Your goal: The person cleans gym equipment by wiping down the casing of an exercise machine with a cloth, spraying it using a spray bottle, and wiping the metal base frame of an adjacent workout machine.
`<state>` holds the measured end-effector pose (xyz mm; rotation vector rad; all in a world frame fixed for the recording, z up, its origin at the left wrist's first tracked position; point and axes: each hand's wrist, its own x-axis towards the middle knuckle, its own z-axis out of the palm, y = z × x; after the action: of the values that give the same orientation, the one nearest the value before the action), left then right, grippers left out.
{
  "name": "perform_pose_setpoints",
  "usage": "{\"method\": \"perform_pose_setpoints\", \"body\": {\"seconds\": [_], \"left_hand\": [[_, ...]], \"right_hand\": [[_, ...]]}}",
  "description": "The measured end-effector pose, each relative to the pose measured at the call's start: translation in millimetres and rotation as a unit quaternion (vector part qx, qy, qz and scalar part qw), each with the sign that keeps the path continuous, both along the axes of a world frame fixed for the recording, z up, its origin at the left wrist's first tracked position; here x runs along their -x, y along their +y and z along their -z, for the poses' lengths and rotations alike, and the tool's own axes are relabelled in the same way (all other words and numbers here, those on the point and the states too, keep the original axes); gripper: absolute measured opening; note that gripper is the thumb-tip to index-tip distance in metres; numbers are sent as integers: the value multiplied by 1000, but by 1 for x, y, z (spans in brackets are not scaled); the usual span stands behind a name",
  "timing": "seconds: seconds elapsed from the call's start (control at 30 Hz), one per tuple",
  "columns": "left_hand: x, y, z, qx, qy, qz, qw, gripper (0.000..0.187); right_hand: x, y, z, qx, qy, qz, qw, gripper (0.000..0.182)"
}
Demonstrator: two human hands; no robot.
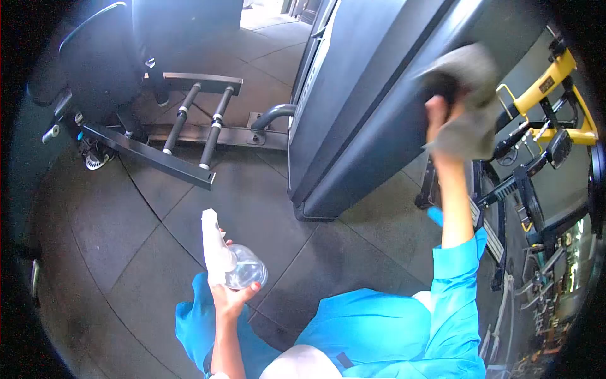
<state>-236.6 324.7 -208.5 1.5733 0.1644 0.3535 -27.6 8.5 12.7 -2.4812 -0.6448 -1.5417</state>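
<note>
My left hand point(230, 295) holds a clear spray bottle point(237, 265) with a white trigger head, low in front of me over the floor. My right hand point(440, 114) is raised and grips a grey cloth point(470, 95), pressing it against the side panel of a tall dark gym machine point(360, 107). Both arms wear bright blue sleeves.
Dark rubber floor tiles point(126, 246) lie below. A black seat and a steel frame with two roller bars point(189, 123) stand at the upper left. On the right are yellow handles point(555, 82), black levers and cables of the machine.
</note>
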Motion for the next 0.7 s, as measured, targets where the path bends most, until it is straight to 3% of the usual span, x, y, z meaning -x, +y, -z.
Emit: {"method": "perform_pose_setpoints", "body": {"seconds": [0.03,0.1,0.17,0.3,0.33,0.37,0.5,0.6,0.63,0.67,0.7], "left_hand": [[0,-1,-1,-4,-4,-8,1000,116],[0,-3,2,-11,-13,-21,1000,114],[3,-5,6,-8,-27,-23,999,112],[15,-5,-1,-32,-23,-26,999,109],[18,-6,-1,-26,-17,-31,999,108],[18,-7,1,-29,-14,-30,999,108],[19,-12,5,-23,-64,-19,998,105],[20,-11,9,-43,-73,2,996,102],[21,-13,7,-43,-69,3,997,102],[21,-15,4,-32,-67,4,997,101],[20,-17,1,-22,-68,3,997,100]], "right_hand": [[-3,0,-19,-17,-108,53,993,69],[-13,1,-27,-126,-205,-59,969,65],[-16,2,8,-362,-107,-81,922,71],[-1,7,151,-510,54,-99,853,67],[9,14,190,-497,82,-111,857,70],[19,27,232,-591,106,-96,794,69],[53,35,360,-694,280,-35,662,70],[56,24,366,-752,290,-115,581,77],[58,25,342,-777,289,-141,541,79],[60,26,321,-751,289,-147,575,82],[58,25,309,-752,289,-145,574,82]]}}
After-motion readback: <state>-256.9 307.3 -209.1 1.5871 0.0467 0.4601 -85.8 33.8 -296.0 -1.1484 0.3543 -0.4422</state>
